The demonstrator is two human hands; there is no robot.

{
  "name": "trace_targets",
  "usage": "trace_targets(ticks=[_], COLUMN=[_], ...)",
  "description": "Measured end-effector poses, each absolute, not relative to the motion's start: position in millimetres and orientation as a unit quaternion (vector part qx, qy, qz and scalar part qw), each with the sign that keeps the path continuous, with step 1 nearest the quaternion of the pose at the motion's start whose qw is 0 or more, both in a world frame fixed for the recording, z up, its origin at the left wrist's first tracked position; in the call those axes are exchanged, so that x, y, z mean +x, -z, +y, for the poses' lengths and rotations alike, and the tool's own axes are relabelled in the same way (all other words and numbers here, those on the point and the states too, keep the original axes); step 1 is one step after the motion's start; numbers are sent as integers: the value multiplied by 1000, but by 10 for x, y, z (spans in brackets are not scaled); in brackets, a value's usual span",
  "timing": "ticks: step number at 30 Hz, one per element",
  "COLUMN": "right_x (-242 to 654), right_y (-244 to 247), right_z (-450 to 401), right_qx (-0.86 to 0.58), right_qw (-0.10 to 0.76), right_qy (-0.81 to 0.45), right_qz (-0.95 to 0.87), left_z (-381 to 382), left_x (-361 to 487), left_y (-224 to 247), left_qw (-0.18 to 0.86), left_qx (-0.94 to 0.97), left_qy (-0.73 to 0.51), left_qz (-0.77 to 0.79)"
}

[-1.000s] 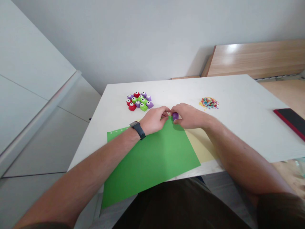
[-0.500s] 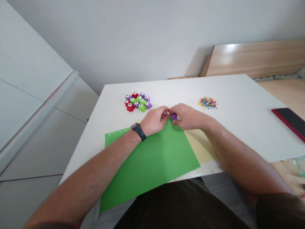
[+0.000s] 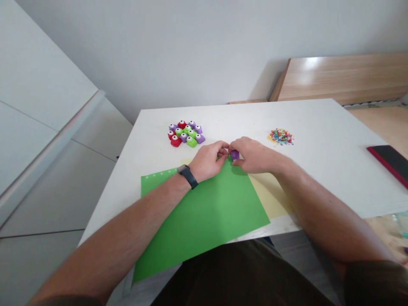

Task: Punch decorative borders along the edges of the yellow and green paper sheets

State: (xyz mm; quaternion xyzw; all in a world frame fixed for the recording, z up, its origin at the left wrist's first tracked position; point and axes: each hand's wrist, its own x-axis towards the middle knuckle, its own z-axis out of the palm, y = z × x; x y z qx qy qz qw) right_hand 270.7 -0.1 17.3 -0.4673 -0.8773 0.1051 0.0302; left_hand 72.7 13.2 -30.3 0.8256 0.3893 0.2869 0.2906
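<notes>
1. Little has been shifted since the earlier frame: the whole view has been moved slightly, while the hands are kept together at the top corner of the sheet.
2. The right hand (image 3: 255, 156) is closed, with its fingers gripping a small purple craft punch (image 3: 235, 155), which is held at that corner.
3. The left hand (image 3: 208, 161) is closed, its fingers pinching the edge of a green paper sheet (image 3: 204, 216) just beside the punch. Whether the corner is inside the punch cannot be told.
4. A black wristwatch (image 3: 188, 176) is worn on the left wrist.
5. A row of small punched shapes (image 3: 157, 174) is seen along the sheet's upper left edge.
6. A pale yellow paper sheet (image 3: 267, 195) is laid under the green one, on a white table (image 3: 318, 119).
7. Beyond the hands, a cluster of red, green and purple craft punches (image 3: 186, 134) is grouped on the table.
8. To its right, a small pile of multicoloured paper confetti (image 3: 281, 137) is heaped.
9. A black slab with a red edge (image 3: 387, 163) is lying at the table's right side.
</notes>
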Motion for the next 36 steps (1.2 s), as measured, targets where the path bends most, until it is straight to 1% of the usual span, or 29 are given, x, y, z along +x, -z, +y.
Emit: trace_targets(ticks=[14,21,26,33,36], right_x=[2686,2687,2679,2673,2682], right_y=[-167,-163,-147,-137,-129], right_z=[-4,-16,-15,-2,5], right_qx=[-470,-462,-462,-453,-448], right_qw=[21,31,36,33,38], right_qy=[-92,-89,-84,-70,-76], right_qz=[-878,-882,-882,-888,-890], left_z=[100,47,33,74,85], left_x=[734,734,758,799,816], left_y=[300,242,204,289,304], left_qw=[276,268,258,283,257], left_qx=[821,841,844,830,841], left_qy=[-294,-288,-280,-282,-269], left_qz=[404,372,376,390,393])
